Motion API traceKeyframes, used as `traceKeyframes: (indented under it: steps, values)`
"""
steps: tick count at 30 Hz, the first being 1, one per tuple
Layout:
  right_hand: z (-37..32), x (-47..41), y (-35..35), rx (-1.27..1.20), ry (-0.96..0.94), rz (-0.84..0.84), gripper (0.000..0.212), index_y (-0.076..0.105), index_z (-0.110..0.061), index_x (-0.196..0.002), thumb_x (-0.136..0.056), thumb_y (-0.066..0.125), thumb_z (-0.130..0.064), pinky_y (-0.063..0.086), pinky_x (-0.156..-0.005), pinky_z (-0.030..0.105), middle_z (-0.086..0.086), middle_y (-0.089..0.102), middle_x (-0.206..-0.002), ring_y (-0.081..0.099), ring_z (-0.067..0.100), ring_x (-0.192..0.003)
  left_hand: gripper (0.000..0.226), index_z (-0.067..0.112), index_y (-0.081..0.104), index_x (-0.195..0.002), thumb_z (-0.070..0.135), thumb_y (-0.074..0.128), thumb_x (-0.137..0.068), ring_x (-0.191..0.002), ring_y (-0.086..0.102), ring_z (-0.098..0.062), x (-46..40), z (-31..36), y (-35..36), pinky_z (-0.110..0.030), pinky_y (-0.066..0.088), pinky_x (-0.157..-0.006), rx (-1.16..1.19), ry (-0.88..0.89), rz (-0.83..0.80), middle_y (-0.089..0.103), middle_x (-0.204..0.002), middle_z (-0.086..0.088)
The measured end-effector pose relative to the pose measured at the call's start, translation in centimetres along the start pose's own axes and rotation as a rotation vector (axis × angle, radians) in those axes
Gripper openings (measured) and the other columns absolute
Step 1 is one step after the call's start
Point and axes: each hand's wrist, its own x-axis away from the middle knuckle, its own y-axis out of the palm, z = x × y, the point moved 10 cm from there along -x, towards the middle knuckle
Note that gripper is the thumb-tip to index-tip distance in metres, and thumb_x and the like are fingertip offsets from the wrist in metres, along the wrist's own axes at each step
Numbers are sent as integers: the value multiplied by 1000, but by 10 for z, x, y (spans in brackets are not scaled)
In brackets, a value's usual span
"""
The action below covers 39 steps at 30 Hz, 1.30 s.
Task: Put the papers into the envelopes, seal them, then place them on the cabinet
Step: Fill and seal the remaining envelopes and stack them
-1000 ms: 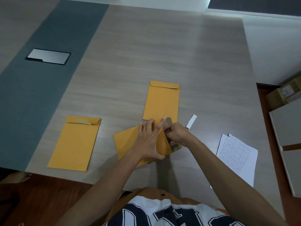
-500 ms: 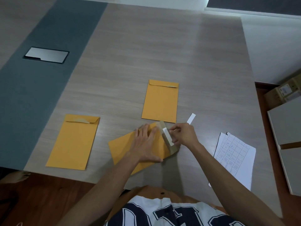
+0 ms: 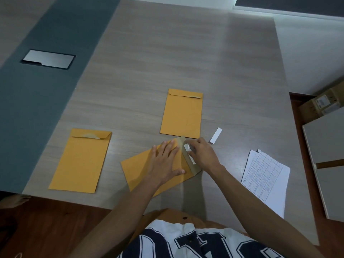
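A pale wood-grain desk fills most of the view, with a grey-blue band running along its left side and a metal cover plate set into it. Reddish wooden floor shows below. At right stand pale cabinet panels and a cardboard box.

Pretty sure I'm in an office: big wood-grain conference table with a flush metal cable hatch, manila envelopes, printed forms, grey cabinet alongside.
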Motion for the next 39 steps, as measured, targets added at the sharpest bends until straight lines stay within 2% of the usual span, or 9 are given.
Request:
traceKeyframes:
  steps: [5, 11, 23, 29, 33, 39]
  values:
    - [-1, -6, 2, 14, -4, -11, 32, 63, -17, -122, -91, 64, -20, 50, -85, 36, 7, 55, -112, 60, 25, -97, 100, 27, 16, -154, 86, 19, -73, -151, -2, -24, 0, -1, 0, -57, 5, -118, 6, -2, 21, -1, -164, 0]
    - [-3, -17, 0, -41, 6, 7, 22, 64, -8, -107, -87, 69, -17, 50, -82, 37, 9, 58, -102, 61, 25, -90, 96, 28, 16, -154, 82, 38, -78, -151, -2, -23, 1, -1, -1, -56, 6, -118, 6, -4, 28, -1, -164, 1]
    - [-4, -27, 1, -93, 26, 19, 15, 59, -9, -94, -88, 67, -21, 48, -77, 36, 6, 58, -96, 56, 21, -85, 97, 27, 14, -154, 82, 38, -78, -151, -4, -22, 1, -2, 1, -57, 4, -118, 32, -9, 20, -3, -164, 2]
    - [-8, -23, 0, -74, -11, 33, 19, 61, -8, -102, -86, 69, -16, 47, -75, 33, 5, 56, -93, 54, 20, -82, 97, 27, 15, -154, 82, 39, -78, -151, -3, -22, 1, -2, 1, -57, 4, -118, 41, -7, 29, -1, -164, 2]
    - [-5, -20, -1, -55, -36, 48, 17, 67, -5, -98, -84, 71, -12, 45, -75, 29, 9, 58, -94, 58, 23, -82, 96, 28, 16, -154, 82, 38, -78, -151, -2, -23, 1, -3, 3, -57, 4, -118, 34, -1, 43, 0, -164, 1]
    - [-4, -24, -1, -51, 9, 37, 14, 67, -6, -96, -84, 71, -13, 48, -78, 32, 10, 60, -95, 60, 23, -85, 96, 28, 15, -154, 82, 38, -78, -151, -4, -22, 0, -2, 4, -58, 4, -118, 35, -9, 35, -2, -164, 2]
